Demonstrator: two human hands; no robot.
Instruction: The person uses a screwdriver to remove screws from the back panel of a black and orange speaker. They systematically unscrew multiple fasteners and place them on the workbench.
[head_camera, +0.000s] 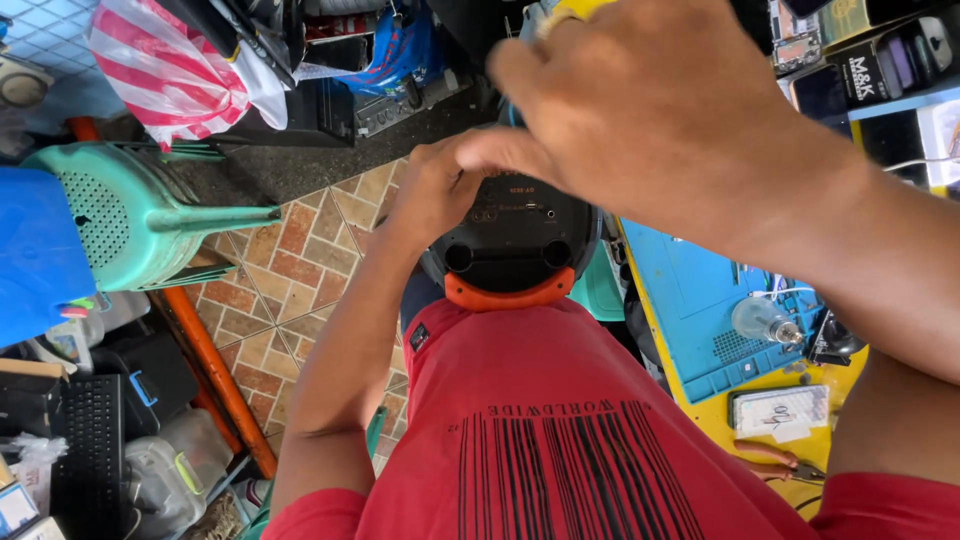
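Currently, I see the black speaker (515, 240) with an orange base on my lap, long axis pointing away. My left hand (432, 190) pinches its top left edge; my right hand (640, 100), nearer the camera, hovers above it, fingers curled around nothing I can see.

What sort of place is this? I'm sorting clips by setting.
Likely a small electronics repair stall: a blue work mat with a light bulb, pliers, and a black speaker under both hands.
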